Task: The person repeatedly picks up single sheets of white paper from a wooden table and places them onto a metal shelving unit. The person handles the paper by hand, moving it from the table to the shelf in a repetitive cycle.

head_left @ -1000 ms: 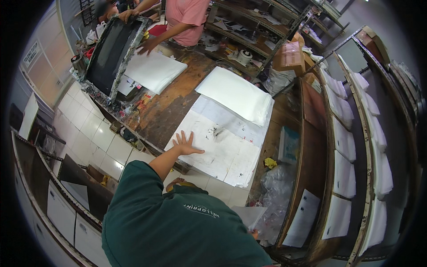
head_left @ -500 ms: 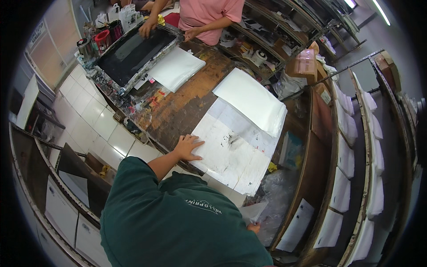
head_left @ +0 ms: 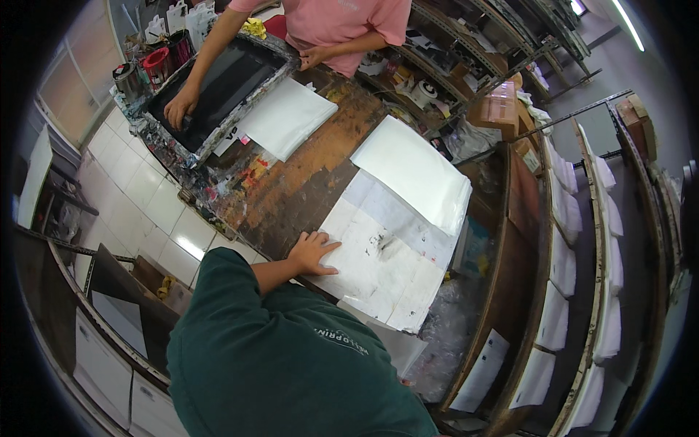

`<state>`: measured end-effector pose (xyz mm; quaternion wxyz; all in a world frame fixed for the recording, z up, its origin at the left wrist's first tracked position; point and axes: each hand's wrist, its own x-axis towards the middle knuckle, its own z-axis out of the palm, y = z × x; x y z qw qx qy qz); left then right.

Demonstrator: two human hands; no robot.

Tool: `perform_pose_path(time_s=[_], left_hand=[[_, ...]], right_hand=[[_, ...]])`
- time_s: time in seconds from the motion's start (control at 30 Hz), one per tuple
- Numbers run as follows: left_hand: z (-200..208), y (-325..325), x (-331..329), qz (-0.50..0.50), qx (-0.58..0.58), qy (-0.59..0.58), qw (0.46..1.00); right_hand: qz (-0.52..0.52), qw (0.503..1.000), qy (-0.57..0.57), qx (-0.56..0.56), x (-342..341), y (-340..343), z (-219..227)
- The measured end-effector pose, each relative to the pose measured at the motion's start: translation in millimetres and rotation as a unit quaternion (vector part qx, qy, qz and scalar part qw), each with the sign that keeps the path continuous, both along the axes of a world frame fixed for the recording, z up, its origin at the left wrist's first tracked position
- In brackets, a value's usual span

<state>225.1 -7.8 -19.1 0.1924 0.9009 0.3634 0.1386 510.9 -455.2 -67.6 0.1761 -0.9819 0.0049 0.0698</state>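
Note:
My left hand (head_left: 314, 254) lies on the left edge of a worn, stained white board (head_left: 386, 255), fingers spread and holding nothing. A stack of blank white paper (head_left: 415, 175) rests on the far part of this board. Low by my right side, just a sliver of my right hand (head_left: 405, 382) shows past my body, at the edge of a pale sheet of paper (head_left: 403, 348). That sheet hangs below the board's near edge; my sleeve hides part of it and most of the hand.
Across the paint-stained wooden table (head_left: 291, 189), a co-worker in pink has one hand inside a framed printing screen (head_left: 226, 87). Another paper stack (head_left: 291, 116) lies beside the screen. Ink cans (head_left: 156, 65) stand at the far left. Shelves with paper stacks (head_left: 564, 262) line the right.
My right hand has drawn closer behind my body, and the pale sheet has swung toward the board's near edge. The co-worker's hand has moved down the screen toward its near left end.

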Motion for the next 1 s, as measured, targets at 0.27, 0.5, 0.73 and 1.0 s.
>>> perform_pose_path(time_s=[0.27,0.5,0.73,1.0], left_hand=[[2,2,0,-0.006,-0.029,-0.014,0.999],[2,2,1,-0.008,-0.026,-0.020,0.999],[-3,1,-2,-0.013,0.001,-0.026,1.000],[-1,2,1,-0.020,-0.037,-0.007,0.999]], right_hand=[[0.049,0.997,0.014,-0.061,3,-13,-14],[0.049,0.998,-0.024,0.010,12,-25,-35],[0.063,0.998,-0.010,-0.017,16,-16,-34],[0.093,0.995,-0.033,-0.003,8,-12,-33]])
